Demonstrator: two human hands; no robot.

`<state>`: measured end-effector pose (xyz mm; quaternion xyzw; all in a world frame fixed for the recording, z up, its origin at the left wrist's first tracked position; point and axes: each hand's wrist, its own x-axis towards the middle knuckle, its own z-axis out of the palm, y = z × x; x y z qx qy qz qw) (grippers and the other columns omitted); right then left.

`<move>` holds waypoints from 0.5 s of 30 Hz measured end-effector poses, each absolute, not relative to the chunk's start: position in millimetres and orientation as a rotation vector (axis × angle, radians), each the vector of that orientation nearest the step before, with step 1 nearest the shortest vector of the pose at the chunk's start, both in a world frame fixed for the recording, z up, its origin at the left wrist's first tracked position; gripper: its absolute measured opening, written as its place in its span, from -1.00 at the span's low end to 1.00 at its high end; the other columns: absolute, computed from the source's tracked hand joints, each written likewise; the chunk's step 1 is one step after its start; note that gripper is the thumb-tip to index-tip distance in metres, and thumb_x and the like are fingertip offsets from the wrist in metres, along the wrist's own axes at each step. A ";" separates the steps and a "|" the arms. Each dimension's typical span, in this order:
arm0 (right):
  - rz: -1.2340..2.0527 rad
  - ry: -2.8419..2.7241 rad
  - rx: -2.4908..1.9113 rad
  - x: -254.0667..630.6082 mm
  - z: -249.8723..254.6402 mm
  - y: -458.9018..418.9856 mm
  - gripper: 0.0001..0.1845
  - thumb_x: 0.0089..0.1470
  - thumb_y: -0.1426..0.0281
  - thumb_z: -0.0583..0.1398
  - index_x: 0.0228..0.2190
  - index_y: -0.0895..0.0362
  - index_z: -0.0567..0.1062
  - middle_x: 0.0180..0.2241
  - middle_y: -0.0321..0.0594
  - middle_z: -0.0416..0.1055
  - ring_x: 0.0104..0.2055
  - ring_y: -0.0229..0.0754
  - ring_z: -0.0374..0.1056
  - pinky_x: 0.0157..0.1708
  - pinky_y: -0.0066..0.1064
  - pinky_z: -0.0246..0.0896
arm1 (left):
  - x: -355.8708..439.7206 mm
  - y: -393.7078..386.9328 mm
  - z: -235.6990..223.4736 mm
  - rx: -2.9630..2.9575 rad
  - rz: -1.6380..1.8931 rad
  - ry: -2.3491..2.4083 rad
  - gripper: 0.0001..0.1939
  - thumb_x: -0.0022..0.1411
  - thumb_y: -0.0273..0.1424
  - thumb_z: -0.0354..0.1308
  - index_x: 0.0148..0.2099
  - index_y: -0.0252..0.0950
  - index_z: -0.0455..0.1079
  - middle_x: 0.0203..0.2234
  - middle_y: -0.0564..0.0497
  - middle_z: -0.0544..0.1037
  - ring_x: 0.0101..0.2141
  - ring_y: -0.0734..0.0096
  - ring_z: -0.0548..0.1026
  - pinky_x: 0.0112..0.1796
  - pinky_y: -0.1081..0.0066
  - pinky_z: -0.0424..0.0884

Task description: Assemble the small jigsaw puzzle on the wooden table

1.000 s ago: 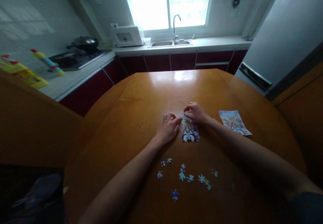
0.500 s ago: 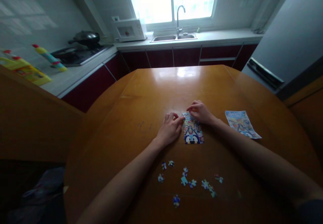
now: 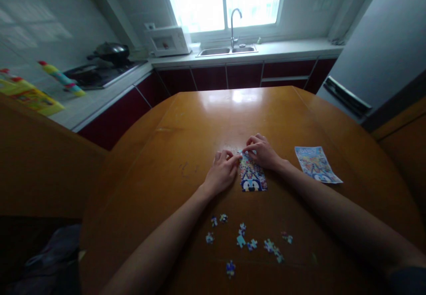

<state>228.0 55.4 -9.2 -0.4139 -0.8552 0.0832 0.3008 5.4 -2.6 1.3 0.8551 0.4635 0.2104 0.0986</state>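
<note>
A partly built jigsaw puzzle [image 3: 252, 177] with a blue-and-white cartoon face lies on the round wooden table [image 3: 199, 126]. My left hand [image 3: 222, 172] rests curled against its left edge, fingertips touching the top left corner. My right hand [image 3: 263, 150] lies over the puzzle's top edge, its fingers pinched together and pressing down there; whether a piece is under them is hidden. Several loose puzzle pieces [image 3: 244, 238] are scattered on the table nearer to me.
A printed picture sheet [image 3: 317, 164] lies to the right of the puzzle. Beyond the table runs a kitchen counter with a sink [image 3: 226, 51], a white microwave [image 3: 167, 41], a stove with a black pan [image 3: 111, 52] and yellow bottles [image 3: 31, 95]. A grey fridge [image 3: 376, 51] stands at right.
My right hand's fingers have drawn in towards the puzzle's top left corner, closer to my left hand. The left hand has stayed put. The view has shifted slightly.
</note>
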 end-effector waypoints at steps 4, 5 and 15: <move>0.155 -2.338 -1.103 227.8 -3.5 51.0 -0.81 0.11 0.48 0.26 -0.33 0.01 0.69 -0.26 -0.13 0.47 -0.13 -0.02 0.21 -0.12 -0.16 0.12 | 5.7 -2.6 1.4 2.520 0.621 1.378 -0.65 0.39 -0.43 0.05 0.18 -0.10 0.39 -0.08 -0.06 0.32 -0.04 0.18 0.25 0.10 0.13 0.35; 0.137 -2.361 -1.102 227.4 -2.7 50.6 -0.82 0.11 0.47 0.26 -0.33 0.01 0.69 -0.25 -0.12 0.47 -0.13 -0.01 0.21 -0.11 -0.16 0.11 | 5.7 -2.6 1.4 2.520 0.617 1.381 -0.64 0.39 -0.43 0.05 0.18 -0.10 0.39 -0.08 -0.06 0.32 -0.04 0.18 0.25 0.10 0.13 0.35; 0.260 -2.160 -1.175 219.9 -7.6 55.0 -0.67 0.12 0.61 0.12 -0.31 0.04 0.64 -0.23 -0.13 0.45 -0.09 -0.02 0.22 -0.05 -0.17 0.14 | 5.6 -2.2 0.3 2.526 0.597 1.388 -0.62 0.37 -0.44 0.06 0.19 -0.09 0.37 -0.07 -0.07 0.32 -0.03 0.16 0.24 0.10 0.10 0.33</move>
